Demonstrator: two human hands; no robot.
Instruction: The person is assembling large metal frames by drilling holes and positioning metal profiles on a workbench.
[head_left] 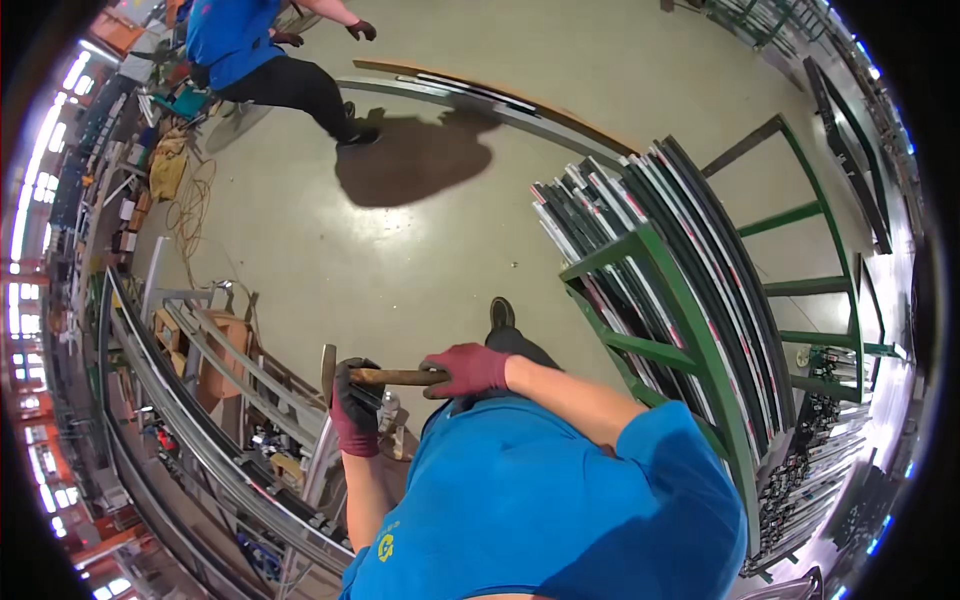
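A hammer with a wooden handle (398,377) lies crosswise in front of my waist, its metal head (328,370) toward the left. My right hand (468,371), in a maroon work glove, is closed around the handle's right end. Close to the hammer head, my left hand (354,408) in a maroon and black glove wraps the handle. A small dark piece shows by the left fingers, too unclear to name. Beside that hand is a clear or shiny object, partly hidden by it.
A green metal rack (665,290) full of long profiles stands close on my right. At left, a bench or rack carries long metal bars (235,460). Long strips (500,105) lie across the floor ahead. Another person in a blue shirt (228,40) walks at upper left, near a loose cable (195,205).
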